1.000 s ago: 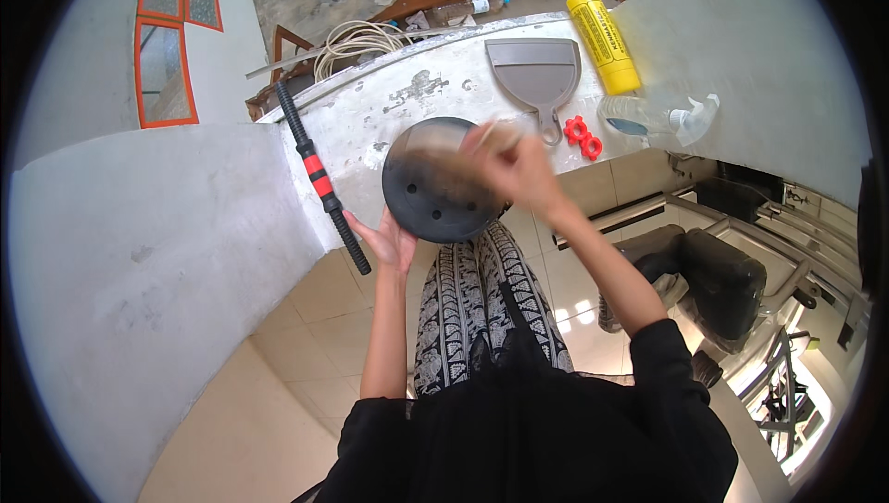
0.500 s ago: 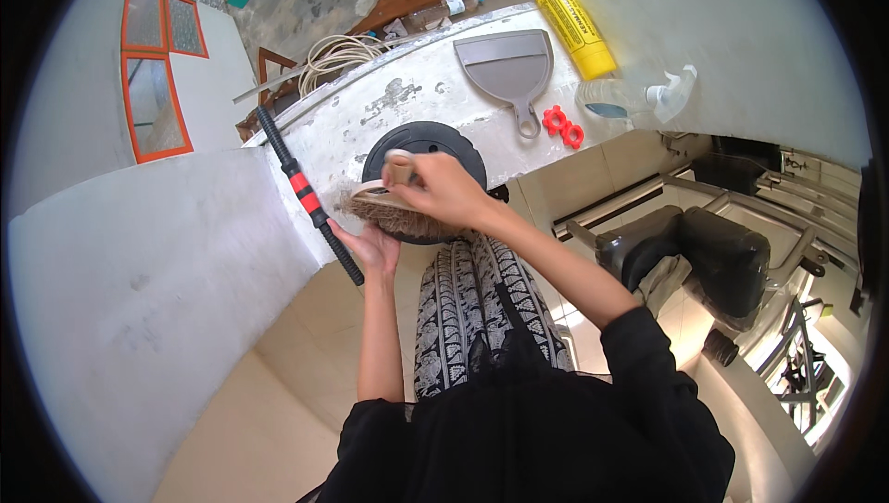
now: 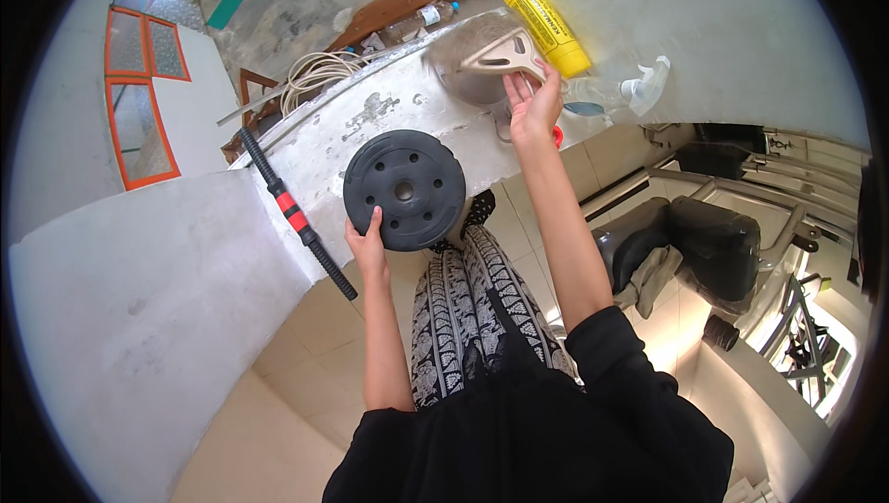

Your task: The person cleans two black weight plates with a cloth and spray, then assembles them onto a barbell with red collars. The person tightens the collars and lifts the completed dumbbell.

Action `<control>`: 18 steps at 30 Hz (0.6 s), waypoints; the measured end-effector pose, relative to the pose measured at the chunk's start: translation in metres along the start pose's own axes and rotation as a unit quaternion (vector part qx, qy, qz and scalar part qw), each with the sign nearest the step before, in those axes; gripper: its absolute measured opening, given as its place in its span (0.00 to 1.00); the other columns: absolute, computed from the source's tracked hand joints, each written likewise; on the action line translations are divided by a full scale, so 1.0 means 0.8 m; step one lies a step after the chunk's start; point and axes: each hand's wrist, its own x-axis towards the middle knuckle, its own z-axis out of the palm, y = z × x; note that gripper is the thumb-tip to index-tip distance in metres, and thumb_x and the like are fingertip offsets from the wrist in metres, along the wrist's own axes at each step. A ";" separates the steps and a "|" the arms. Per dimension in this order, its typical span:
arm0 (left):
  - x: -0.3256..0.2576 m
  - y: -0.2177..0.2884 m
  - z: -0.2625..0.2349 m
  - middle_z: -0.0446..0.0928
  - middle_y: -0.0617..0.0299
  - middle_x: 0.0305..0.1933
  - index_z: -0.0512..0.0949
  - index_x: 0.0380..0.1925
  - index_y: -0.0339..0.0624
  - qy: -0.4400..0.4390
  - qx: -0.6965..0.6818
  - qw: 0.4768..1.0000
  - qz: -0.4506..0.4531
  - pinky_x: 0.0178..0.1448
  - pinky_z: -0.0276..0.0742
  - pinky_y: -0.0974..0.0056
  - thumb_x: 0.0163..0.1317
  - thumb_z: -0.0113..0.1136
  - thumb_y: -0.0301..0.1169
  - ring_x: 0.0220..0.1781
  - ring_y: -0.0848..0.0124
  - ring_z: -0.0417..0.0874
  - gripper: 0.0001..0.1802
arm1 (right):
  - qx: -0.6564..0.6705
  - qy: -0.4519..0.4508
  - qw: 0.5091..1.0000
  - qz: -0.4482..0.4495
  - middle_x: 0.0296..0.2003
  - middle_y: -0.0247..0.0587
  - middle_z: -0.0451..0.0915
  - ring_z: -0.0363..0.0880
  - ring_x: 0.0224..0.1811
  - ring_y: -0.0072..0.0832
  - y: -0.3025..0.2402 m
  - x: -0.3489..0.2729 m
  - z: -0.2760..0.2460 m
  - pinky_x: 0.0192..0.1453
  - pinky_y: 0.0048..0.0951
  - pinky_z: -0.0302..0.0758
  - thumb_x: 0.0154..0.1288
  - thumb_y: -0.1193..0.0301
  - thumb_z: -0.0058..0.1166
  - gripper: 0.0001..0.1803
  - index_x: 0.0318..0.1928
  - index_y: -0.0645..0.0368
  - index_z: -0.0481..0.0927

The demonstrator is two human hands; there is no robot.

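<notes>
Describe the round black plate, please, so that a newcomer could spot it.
Find the white ledge. At its near edge, the left hand holds the black plate. Unlike the slim black-and-red bar to its left, it is a broad disc with a ring of holes.

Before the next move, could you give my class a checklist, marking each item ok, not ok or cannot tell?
1. Left hand on the black plate, at its rim: ok.
2. Right hand holding the brush by its beige handle: ok.
3. Brush apart from the plate: ok.
4. Bristles touching the grey dustpan: cannot tell, blurred.
5. Red nuts in full view: not ok, mostly hidden by the right hand.
6. Threaded bar apart from the plate: ok.
</notes>
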 end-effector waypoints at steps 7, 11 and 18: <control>0.000 -0.022 0.006 0.76 0.56 0.44 0.72 0.46 0.31 0.070 0.065 0.993 0.067 0.52 0.69 0.66 0.55 0.62 0.27 0.44 0.69 0.76 0.18 | -0.196 0.019 0.964 -0.181 0.38 0.37 0.77 0.78 0.38 0.24 0.060 0.010 -0.048 0.40 0.25 0.68 0.62 0.70 0.50 0.10 0.42 0.59 0.71; -0.005 -0.025 0.017 0.76 0.56 0.44 0.73 0.45 0.32 0.089 0.074 0.989 0.092 0.52 0.69 0.66 0.55 0.63 0.28 0.44 0.70 0.76 0.18 | -0.461 0.074 0.823 -0.323 0.34 0.36 0.76 0.73 0.38 0.29 0.080 0.023 -0.086 0.44 0.32 0.66 0.56 0.68 0.57 0.14 0.41 0.58 0.72; 0.002 -0.043 0.014 0.70 0.55 0.46 0.74 0.45 0.30 0.172 0.184 0.963 0.098 0.50 0.71 0.64 0.47 0.70 0.37 0.44 0.66 0.76 0.28 | -0.395 0.162 0.730 -0.534 0.46 0.46 0.65 0.58 0.54 0.42 0.010 0.011 -0.107 0.59 0.42 0.56 0.46 0.62 0.68 0.36 0.51 0.64 0.63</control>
